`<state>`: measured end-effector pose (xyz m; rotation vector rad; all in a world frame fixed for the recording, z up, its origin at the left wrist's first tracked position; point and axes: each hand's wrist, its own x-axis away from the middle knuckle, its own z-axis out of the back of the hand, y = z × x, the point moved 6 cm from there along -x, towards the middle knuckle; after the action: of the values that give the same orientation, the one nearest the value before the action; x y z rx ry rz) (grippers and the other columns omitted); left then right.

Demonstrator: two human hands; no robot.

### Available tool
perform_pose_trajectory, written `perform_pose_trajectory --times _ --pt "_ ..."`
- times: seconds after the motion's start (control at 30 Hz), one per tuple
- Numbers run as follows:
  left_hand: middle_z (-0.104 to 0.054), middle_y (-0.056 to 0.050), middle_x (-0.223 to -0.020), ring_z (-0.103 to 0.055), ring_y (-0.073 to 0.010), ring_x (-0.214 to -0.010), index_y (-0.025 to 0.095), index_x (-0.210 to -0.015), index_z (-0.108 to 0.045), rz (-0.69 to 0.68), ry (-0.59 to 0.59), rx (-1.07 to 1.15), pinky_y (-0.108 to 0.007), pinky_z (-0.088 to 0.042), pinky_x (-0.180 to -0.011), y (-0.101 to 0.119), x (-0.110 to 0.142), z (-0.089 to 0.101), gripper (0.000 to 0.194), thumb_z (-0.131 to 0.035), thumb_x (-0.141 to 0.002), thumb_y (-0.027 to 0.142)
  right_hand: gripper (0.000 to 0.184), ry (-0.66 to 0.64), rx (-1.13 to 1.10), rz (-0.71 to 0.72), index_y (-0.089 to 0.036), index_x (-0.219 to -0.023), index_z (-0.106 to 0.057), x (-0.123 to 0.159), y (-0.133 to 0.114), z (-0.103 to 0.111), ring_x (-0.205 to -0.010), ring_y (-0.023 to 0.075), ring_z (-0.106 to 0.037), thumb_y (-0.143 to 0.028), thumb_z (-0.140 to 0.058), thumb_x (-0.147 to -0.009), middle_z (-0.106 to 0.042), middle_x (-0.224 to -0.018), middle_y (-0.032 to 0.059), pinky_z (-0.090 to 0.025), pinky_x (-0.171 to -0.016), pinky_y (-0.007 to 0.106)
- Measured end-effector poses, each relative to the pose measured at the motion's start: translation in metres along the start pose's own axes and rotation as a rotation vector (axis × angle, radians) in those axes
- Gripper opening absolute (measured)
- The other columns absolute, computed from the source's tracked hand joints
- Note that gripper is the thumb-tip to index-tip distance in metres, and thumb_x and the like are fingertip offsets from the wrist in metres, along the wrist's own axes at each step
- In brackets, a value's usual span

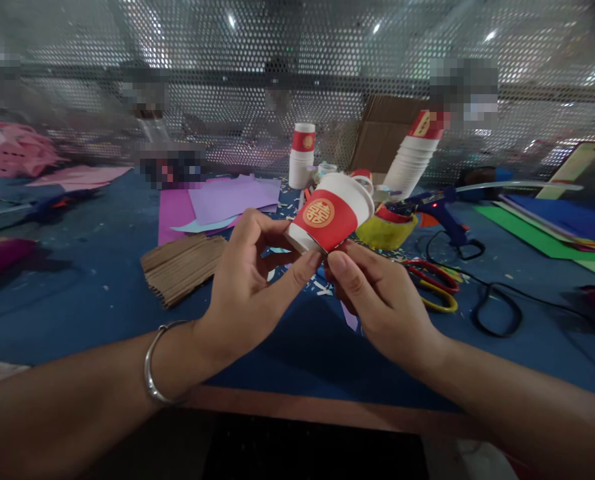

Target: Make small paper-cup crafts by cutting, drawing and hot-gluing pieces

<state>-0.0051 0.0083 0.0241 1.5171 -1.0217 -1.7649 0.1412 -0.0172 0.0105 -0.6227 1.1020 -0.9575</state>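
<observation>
A red and white paper cup (322, 217) with a gold emblem is held tilted above the table, its wide rim toward the upper right. My left hand (255, 273) grips the narrow base end between thumb and fingers. My right hand (372, 287) is closed, with thumb and forefinger pinched at the cup's lower edge. A small dark sliver shows at those fingertips; I cannot make out what it is. Just beyond my right hand lie scissors (440, 293) with red and yellow handles. Corrugated cardboard (182, 267) rests left of my left hand.
Stacked paper cups (302, 163) stand at the back, and a taller leaning stack (410, 160) is to their right. A glue gun (445, 210) with a looping black cord, a yellow roll (387, 230), purple paper (232, 200) and coloured sheets (552, 230) lie around. Paper scraps litter the blue tabletop.
</observation>
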Motion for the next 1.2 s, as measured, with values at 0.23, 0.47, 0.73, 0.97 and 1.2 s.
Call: perform_pose_trajectory --times 0.23,0.47,0.73,0.97,1.2 --pt "-0.058 -0.004 -0.101 -0.065 -0.018 -0.088 0.022 -0.1 -0.055 -0.066 -0.007 -0.027 -0.036 -0.059 -0.078 0.0 0.002 0.004 0.032 -0.08 -0.079 0.021 0.039 -0.007 0.057 0.02 -0.021 -0.071 -0.046 0.0 -0.004 0.0 -0.051 0.0082 -0.035 -0.045 -0.045 -0.102 -0.04 -0.059 -0.0052 -0.03 -0.049 0.026" --pt "-0.065 -0.003 -0.098 -0.066 -0.0171 -0.092 0.022 -0.102 -0.054 0.16 0.007 0.165 -0.03 -0.059 -0.075 -0.017 -0.004 0.0 0.037 -0.08 -0.079 0.032 0.038 0.004 0.07 0.019 -0.021 -0.073 -0.049 -0.001 -0.003 0.003 -0.052 0.0084 -0.035 -0.046 -0.045 -0.102 -0.04 -0.059 -0.0052 -0.029 -0.048 0.026" --pt "-0.068 -0.001 -0.092 -0.066 -0.0145 -0.082 0.022 -0.096 -0.055 0.212 -0.025 0.241 -0.031 -0.058 -0.076 -0.024 -0.005 0.0 0.029 -0.078 -0.082 0.033 0.039 -0.007 0.068 0.011 -0.02 -0.074 -0.05 -0.002 -0.001 0.002 -0.053 0.0086 -0.038 -0.046 -0.045 -0.102 -0.043 -0.059 -0.0051 -0.032 -0.051 0.026" --pt "-0.065 -0.001 -0.09 -0.066 -0.0151 -0.084 0.021 -0.091 -0.054 0.1 0.012 0.067 -0.027 -0.055 -0.067 -0.009 -0.004 0.004 0.029 -0.079 -0.08 0.031 0.039 -0.003 0.088 0.0 -0.021 -0.072 -0.048 0.0 0.001 0.001 -0.053 0.0092 -0.037 -0.046 -0.045 -0.102 -0.042 -0.058 -0.0047 -0.031 -0.051 0.026" --pt "-0.068 -0.003 -0.091 -0.067 -0.015 -0.082 0.019 -0.093 -0.053 0.158 -0.032 0.059 -0.028 -0.058 -0.07 -0.011 -0.003 0.0 0.028 -0.077 -0.083 0.031 0.037 0.004 0.065 0.031 -0.02 -0.074 -0.05 -0.001 0.0 0.001 -0.053 0.0086 -0.037 -0.044 -0.046 -0.102 -0.044 -0.059 -0.005 -0.032 -0.051 0.026"
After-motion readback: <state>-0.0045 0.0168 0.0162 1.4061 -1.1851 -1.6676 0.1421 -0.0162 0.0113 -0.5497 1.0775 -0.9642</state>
